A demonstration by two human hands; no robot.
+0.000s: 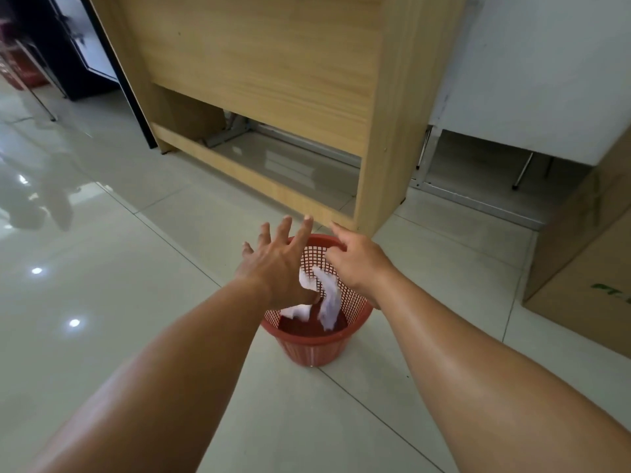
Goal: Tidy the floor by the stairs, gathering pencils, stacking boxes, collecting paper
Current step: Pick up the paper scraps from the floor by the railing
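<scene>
The white paper (329, 302) was inside the red basket (314, 351), its long strip pointing down to the bottom, just below both hands: the left hand (276, 264) spread wide open, the right hand (358, 264) loosely curled and holding nothing, equally near.

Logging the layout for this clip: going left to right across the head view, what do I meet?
A black upright cabinet → left hand → right hand → brown cardboard box. The red plastic mesh basket overlaps both hands, so it is left out.
</scene>
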